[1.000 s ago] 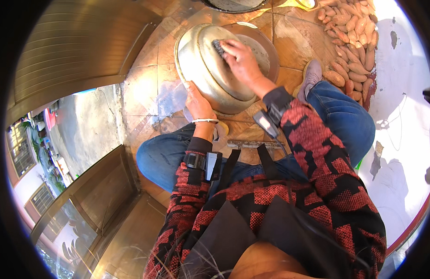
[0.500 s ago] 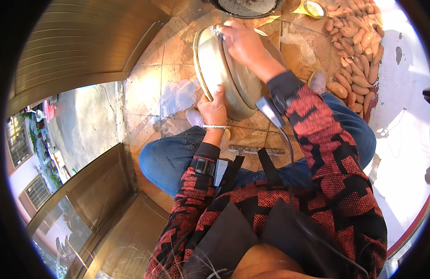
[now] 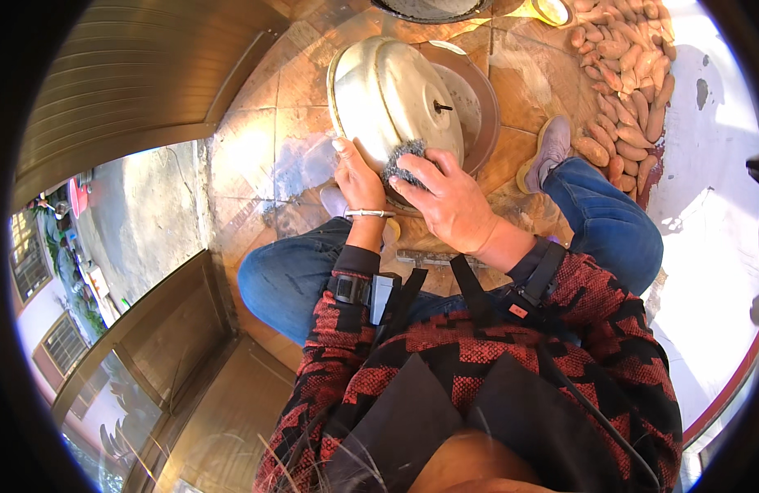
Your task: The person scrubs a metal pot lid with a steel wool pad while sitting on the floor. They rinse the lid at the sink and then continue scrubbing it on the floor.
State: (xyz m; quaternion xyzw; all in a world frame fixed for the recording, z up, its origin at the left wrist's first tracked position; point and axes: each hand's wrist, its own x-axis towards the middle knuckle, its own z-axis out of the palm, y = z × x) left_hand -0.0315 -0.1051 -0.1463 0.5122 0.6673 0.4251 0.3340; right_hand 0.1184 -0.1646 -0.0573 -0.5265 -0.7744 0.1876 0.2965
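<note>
A large domed metal pot lid (image 3: 393, 94), with a dark screw stub at its centre, stands tilted on its side in front of me. My left hand (image 3: 361, 182) is closed on its near rim, with the thumb on the outer side. In my right hand (image 3: 455, 201) is a grey steel wool scourer (image 3: 405, 163), pressed to the lid's near side, close to my left hand. Behind and to the right of the lid lies a brown basin (image 3: 488, 123), partly hidden by it.
Sweet potatoes (image 3: 630, 90) are heaped on the tiled floor at the right, by a white wall. A dark pan (image 3: 433, 10) and a yellow ladle (image 3: 552, 11) lie at the far edge. A flat bar (image 3: 416, 257) lies between my legs. Brown panels (image 3: 141, 74) stand at the left.
My right hand has come down from the lid's top edge to its near side with the scourer. The lid has turned, so its domed outer face and centre stub now show.
</note>
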